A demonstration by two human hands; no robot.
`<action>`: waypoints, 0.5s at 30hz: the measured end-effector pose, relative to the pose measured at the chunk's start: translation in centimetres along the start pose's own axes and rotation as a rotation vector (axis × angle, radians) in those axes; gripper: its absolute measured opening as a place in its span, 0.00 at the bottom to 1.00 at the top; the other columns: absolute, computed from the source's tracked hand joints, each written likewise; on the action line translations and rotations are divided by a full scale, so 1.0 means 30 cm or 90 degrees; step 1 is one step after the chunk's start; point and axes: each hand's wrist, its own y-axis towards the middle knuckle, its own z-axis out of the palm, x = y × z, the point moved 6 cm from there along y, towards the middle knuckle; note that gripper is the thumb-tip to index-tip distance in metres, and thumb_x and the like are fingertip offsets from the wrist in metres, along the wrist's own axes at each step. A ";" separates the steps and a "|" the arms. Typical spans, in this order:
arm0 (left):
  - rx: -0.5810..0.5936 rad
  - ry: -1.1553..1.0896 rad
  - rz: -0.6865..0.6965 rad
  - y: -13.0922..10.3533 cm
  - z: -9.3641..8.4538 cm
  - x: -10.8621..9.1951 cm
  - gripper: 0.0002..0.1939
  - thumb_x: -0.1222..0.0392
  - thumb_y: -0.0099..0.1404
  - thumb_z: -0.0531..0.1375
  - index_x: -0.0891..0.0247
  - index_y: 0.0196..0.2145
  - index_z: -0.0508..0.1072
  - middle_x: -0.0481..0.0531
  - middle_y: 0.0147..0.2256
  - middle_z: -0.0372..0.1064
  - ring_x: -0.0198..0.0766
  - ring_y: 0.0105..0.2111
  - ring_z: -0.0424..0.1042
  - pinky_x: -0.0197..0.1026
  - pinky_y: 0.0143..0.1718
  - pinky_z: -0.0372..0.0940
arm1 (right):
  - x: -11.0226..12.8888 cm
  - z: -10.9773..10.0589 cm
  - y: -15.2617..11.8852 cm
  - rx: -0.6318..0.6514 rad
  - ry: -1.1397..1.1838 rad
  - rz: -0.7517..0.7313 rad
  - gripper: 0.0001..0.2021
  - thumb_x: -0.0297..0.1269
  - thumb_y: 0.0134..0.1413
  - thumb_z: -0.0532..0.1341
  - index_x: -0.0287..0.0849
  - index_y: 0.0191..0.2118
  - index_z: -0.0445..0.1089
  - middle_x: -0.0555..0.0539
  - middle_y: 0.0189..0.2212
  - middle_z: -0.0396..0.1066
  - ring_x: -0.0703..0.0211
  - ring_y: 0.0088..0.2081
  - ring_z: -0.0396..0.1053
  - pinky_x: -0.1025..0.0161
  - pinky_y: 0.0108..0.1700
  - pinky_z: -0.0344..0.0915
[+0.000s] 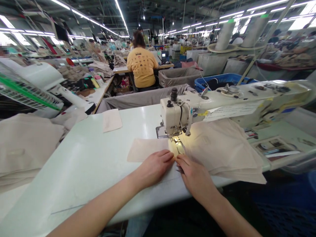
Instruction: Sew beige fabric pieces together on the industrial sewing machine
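A beige fabric piece [148, 149] lies on the pale sewing table, its right part under the needle area of the sewing machine [176, 115]. Just in front of the lit presser foot, my left hand [158, 164] is closed, with its fingertips pressed together on the near edge of this piece. My right hand [194, 172] pinches the same edge, almost touching the left fingertips. Beneath the right fingers poke out dark pointed blades [180, 169], perhaps of thread snips; their handles are hidden. Right of the needle, a stack of larger beige panels [224, 148] reaches past the table's front edge.
A small beige fabric square [112, 120] lies on the tabletop [86, 158]. More panels [27, 144] are piled at the left, below a white fan [41, 79]. Behind the machine stand a blue basket [222, 79] and thread cones [225, 34]. A person in yellow [142, 67] sits ahead.
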 end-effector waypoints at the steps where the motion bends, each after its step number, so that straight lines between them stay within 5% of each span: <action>1: -0.002 0.001 0.002 0.002 0.000 0.006 0.13 0.66 0.73 0.50 0.64 0.48 0.72 0.59 0.48 0.72 0.46 0.52 0.70 0.49 0.54 0.69 | -0.001 0.001 0.006 0.001 0.000 0.000 0.20 0.22 0.61 0.53 0.41 0.55 0.71 0.42 0.57 0.71 0.53 0.48 0.76 0.59 0.49 0.71; 15: -0.069 0.010 -0.005 0.086 -0.047 0.184 0.15 0.72 0.69 0.50 0.65 0.45 0.75 0.59 0.46 0.74 0.44 0.50 0.72 0.47 0.53 0.71 | 0.014 -0.049 0.146 -0.020 -0.013 0.028 0.14 0.27 0.67 0.53 0.41 0.51 0.71 0.44 0.52 0.74 0.56 0.44 0.77 0.64 0.44 0.70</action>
